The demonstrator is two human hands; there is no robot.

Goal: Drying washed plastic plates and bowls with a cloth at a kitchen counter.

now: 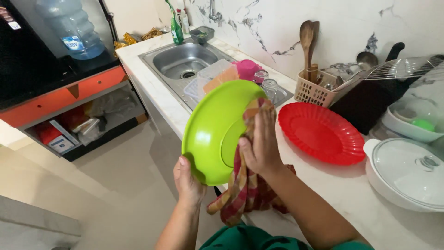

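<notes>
The person holds a green plate (215, 132) up on edge over the counter (351, 194) edge, w/ its inner face toward the camera. The left hand (187, 180) grips the plate's bottom rim, thumb on the inside, fingers curled behind. The right hand (260, 146) presses a checked cloth (245, 185) flat against the plate's right side, fingers spread and laid over the fabric; the rest of the cloth hangs down below the wrist, red/yellow check.

On the counter just right of the plate lies a red plate (321, 133), fluted rim, face up, apart from the green one. Further right, a white pot w/ glass lid (407, 173), and behind it a white bowl (409, 122) w/ sth green inside under a clear cover. A beige basket (317, 90) holds wooden spoons (307, 39) upright, near the wall. Behind the green plate, the sink (182, 60) drainboard carries clear tubs, a pink cup (248, 68) and two glasses (269, 88) upside down. A green bottle (176, 28) stands at the sink's far corner. Left, a water jug (69, 28) sits on a dark stand.
</notes>
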